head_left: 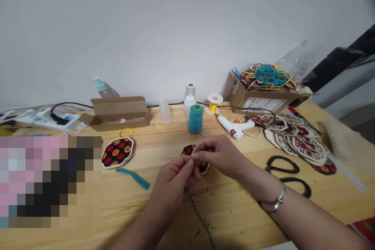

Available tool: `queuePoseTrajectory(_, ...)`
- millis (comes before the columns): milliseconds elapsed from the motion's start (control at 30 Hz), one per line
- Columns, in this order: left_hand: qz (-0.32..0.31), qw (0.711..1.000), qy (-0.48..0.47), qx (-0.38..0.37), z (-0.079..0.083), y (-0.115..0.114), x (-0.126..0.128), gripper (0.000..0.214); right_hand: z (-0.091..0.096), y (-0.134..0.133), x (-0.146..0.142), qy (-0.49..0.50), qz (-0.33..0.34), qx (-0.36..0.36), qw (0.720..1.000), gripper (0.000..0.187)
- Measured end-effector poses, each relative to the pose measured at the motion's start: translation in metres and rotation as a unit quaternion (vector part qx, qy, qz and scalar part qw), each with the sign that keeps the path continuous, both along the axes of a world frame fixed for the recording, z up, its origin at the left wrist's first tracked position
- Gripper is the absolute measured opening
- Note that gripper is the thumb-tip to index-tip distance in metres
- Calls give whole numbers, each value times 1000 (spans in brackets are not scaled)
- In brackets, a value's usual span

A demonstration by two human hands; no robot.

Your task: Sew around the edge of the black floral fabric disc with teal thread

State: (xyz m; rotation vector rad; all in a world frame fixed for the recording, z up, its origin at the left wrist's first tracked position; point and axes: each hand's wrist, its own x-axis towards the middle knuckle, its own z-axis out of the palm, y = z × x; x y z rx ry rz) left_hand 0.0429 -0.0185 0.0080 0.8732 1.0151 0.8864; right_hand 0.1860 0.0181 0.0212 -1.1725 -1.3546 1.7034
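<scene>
My left hand (177,175) and my right hand (221,156) meet fingertip to fingertip over the table, both closed in a pinch. Teal thread (202,218) hangs from beneath my left hand toward the front edge, and a bit of teal shows at my right fingertips. The exact spot of the pinch is too small to make out. Behind my fingers lies a black patterned fabric piece (188,149), partly hidden. A stack of similar pieces (117,152) with a yellow loop and a teal tassel (134,177) lies to the left. A teal thread cone (195,119) stands just beyond my hands.
Black-handled scissors (293,179) lie right of my right arm. A white glue gun (236,126), yellow cord spool (213,106) and white bottles stand behind. Fanned patterned pieces (307,144) and a full cardboard box (258,99) are at right; an open carton (120,113) is at left.
</scene>
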Motion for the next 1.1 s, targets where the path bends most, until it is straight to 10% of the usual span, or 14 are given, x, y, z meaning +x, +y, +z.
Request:
queuePoseTrajectory(167,65,998,0,-22,-1,2,-2,18,-4,1,6,-132,-40,119,983,14)
queuePoseTrajectory(400,180,979,-69,-72,0,8,-1,17,-4,-12,7,-496,52,314,808,15)
queuePoseTrajectory(633,204,973,-84,-63,1,9,-1,15,-15,-21,1,-537,81,386,746,4)
queuePoseTrajectory(933,198,972,-105,-63,1,9,-2,13,-14,-18,-2,-540,95,335,767,14)
queuePoseTrajectory(1100,191,974,-109,-64,-2,9,-3,14,-11,-16,2,-449,11,304,840,12)
